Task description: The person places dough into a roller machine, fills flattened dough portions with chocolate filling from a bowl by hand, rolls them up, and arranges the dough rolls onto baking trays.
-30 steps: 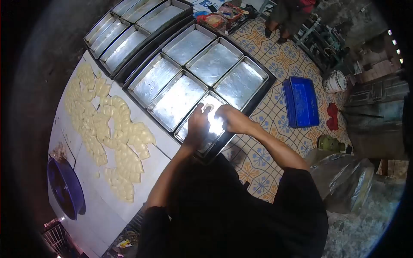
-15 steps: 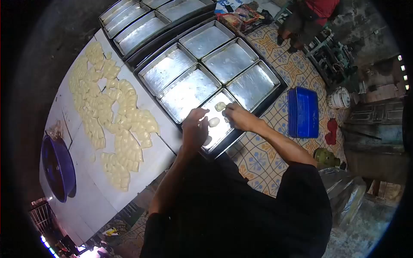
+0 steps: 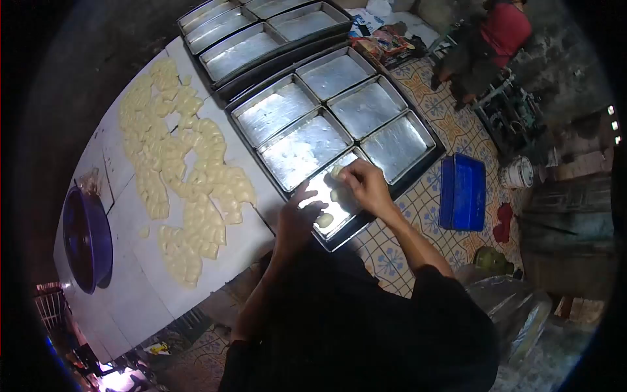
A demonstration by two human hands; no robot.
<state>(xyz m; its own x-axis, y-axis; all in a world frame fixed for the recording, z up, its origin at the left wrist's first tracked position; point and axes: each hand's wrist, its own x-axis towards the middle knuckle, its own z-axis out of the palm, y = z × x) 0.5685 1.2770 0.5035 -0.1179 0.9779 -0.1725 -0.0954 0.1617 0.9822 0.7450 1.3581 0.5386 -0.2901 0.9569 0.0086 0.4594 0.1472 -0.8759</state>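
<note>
Dotting a silver rectangular metal pan [image 3: 319, 186]: pale dough balls [image 3: 324, 220].
One is touched by the right hand [image 3: 367, 187], grip unclear; the left hand [image 3: 300, 219] is spread.

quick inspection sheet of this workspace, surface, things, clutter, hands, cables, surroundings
Surface: white table, seams showing, partly covered by pale dough in joined portions
Job's things: six metal pans side by side; small dough pieces in the nearest pan; more pans beyond
Clutter: purple basin near the table edge, contents unclear; blue crate and red item on the tiled floor
Hands: left hand over the nearest pan, fingers spread; right hand with fingertips at a dough piece, grip unclear
Cables: nothing seen
Surroundings: another person beside green machinery; white bucket; green rounded container
</note>
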